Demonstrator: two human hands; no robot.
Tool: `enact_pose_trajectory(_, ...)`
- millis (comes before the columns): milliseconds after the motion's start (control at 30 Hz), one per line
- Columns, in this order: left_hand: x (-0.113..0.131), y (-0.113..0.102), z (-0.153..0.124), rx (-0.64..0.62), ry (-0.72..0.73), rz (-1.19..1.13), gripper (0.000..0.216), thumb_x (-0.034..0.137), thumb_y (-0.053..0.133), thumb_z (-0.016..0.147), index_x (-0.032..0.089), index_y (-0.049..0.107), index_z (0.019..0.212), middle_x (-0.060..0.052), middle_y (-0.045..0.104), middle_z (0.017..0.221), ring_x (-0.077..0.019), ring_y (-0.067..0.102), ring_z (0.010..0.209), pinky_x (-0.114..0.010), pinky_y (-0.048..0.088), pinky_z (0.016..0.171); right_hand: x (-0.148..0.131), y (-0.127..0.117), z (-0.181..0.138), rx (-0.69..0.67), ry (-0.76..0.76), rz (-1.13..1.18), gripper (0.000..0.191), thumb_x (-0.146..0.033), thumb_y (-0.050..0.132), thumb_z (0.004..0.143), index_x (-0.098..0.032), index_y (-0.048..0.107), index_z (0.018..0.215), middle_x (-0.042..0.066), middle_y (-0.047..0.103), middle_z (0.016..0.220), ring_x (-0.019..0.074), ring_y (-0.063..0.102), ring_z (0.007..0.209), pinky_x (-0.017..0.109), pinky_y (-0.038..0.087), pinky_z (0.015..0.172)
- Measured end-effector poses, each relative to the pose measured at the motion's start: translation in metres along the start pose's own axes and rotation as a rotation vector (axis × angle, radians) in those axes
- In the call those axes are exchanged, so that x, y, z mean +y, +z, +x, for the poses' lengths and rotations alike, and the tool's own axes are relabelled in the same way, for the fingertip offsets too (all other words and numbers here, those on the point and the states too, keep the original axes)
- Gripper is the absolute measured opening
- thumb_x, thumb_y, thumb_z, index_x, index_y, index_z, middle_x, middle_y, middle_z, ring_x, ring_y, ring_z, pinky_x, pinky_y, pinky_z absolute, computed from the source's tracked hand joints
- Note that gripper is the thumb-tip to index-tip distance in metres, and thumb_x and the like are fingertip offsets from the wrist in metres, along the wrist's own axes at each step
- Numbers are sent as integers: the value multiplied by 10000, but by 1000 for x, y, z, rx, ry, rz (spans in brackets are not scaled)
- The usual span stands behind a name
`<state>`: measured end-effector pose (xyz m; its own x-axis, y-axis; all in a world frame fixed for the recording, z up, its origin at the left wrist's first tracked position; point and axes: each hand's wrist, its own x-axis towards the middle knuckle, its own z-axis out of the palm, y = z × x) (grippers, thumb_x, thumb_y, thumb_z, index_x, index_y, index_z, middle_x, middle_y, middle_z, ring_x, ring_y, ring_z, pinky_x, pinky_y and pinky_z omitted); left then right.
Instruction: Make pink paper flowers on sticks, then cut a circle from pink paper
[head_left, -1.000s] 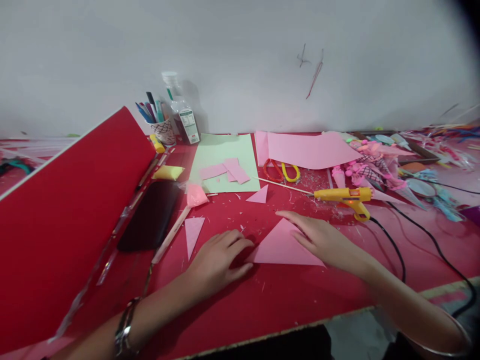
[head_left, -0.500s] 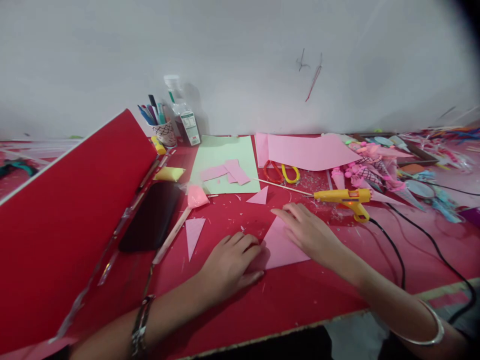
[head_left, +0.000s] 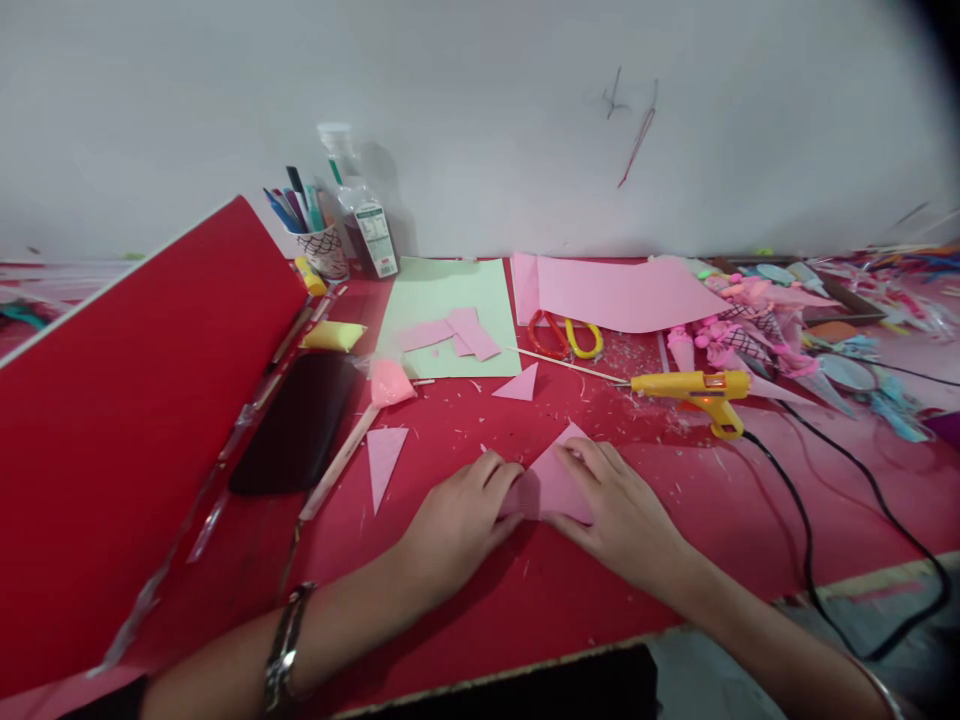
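A pink paper triangle [head_left: 553,482] lies between my two hands near the front of the red table. My left hand [head_left: 466,515] grips its left corner, thumb below and curled fingers above. My right hand [head_left: 616,500] holds the right side, with thumb and fingers closed around the edge. The paper's right corner is hidden under that hand. Just beyond it lies a small pink paper offcut [head_left: 517,384], and another pink offcut [head_left: 386,465] sits left of my left hand.
A yellow glue gun [head_left: 694,385] with a black cord lies at right. Scissors [head_left: 566,337] rest partly under pink paper [head_left: 622,290]. A dark phone [head_left: 296,425], a green sheet [head_left: 450,280], a bottle [head_left: 371,235] and a pen cup [head_left: 324,252] stand or lie left and behind.
My right hand has come down and closer to my left, from lying over the paper to gripping its right side. The view has shifted slightly.
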<state>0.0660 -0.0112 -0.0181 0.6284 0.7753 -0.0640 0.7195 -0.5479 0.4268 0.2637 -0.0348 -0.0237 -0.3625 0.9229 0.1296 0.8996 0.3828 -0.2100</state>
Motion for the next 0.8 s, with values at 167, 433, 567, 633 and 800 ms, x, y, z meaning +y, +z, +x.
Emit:
enact_pose_trajectory(167, -1, -2, 0, -24, -29, -49, 333, 253, 482, 798, 165, 438, 1116, -70, 532, 966, -191, 541, 810, -322, 464, 687, 0, -3, -2, -20, 47, 148, 612, -407, 538, 735, -146, 311, 1240, 143, 430, 1221, 285, 376, 1149, 440, 370, 912)
enact_pose_trajectory(433, -4, -6, -5, -7, 23, -63, 281, 278, 510, 781, 203, 497, 1052, -41, 543, 954, -181, 527, 824, -282, 445, 666, -2, -10, 3, -106, 28, 368, 239, -126, 471, 748, -180, 550, 966, 71, 608, 957, 198, 555, 906, 348, 450, 774)
enact_pose_trajectory(567, -11, -11, -7, -20, 148, -47, 288, 269, 588, 720, 220, 542, 1000, -31, 539, 1044, -201, 482, 928, -312, 413, 756, 7, -13, 4, -161, -252, 452, 294, -11, 440, 716, -216, 615, 832, 36, 594, 967, 162, 525, 922, 311, 407, 803)
enact_pose_trajectory(633, -14, -13, -8, -45, 167, -54, 306, 280, 613, 698, 239, 551, 994, -14, 549, 1046, -200, 478, 926, -322, 401, 772, 12, -12, 4, -156, -305, 467, 283, -31, 463, 733, -217, 625, 871, 46, 578, 1014, 162, 509, 949, 305, 394, 820)
enact_pose_trajectory(800, -17, -16, -9, -40, 176, -90, 269, 370, 596, 709, 223, 562, 931, -14, 565, 1019, -192, 478, 914, -319, 391, 775, 15, -9, 8, -154, -215, 508, 163, -234, 473, 829, -179, 626, 821, 47, 587, 860, 138, 531, 833, 248, 416, 738)
